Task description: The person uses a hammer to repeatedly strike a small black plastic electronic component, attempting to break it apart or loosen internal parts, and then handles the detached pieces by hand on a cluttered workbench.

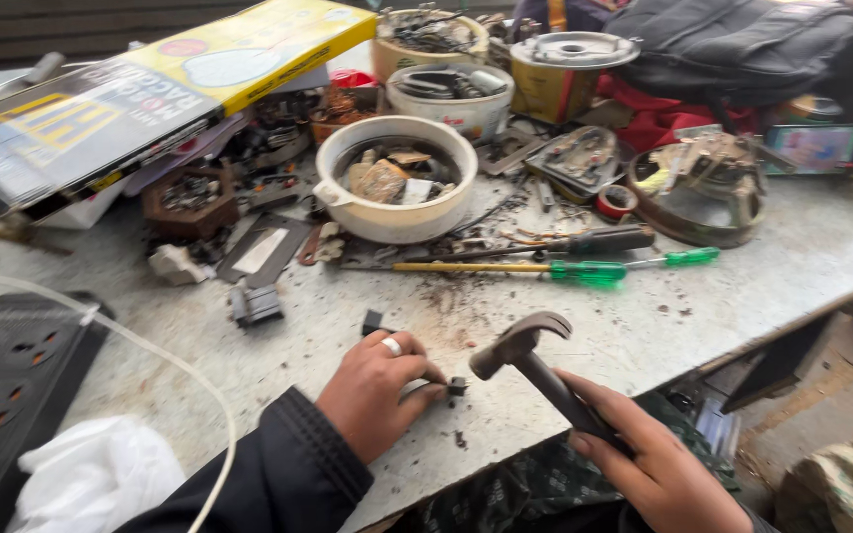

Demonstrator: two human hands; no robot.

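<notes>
Pinning a small dark part (457, 386) to the bench (644, 326), left hand (377, 393) steadied it; right hand (644, 459), at four o'clock, gripped the hammer (530, 360) shut-fisted.

A single view, from the wearer's head, looks steeply down and forward across the desk (644, 336). It sits close: the left hand (379, 393) and right hand (659, 464) fill the lower edge, nearer the camera than the white bowl (396, 178). Beyond the bowl the far clutter tilts, the horizon slanting. Right of the bowl, the desk's edge drops to the floor.
</notes>
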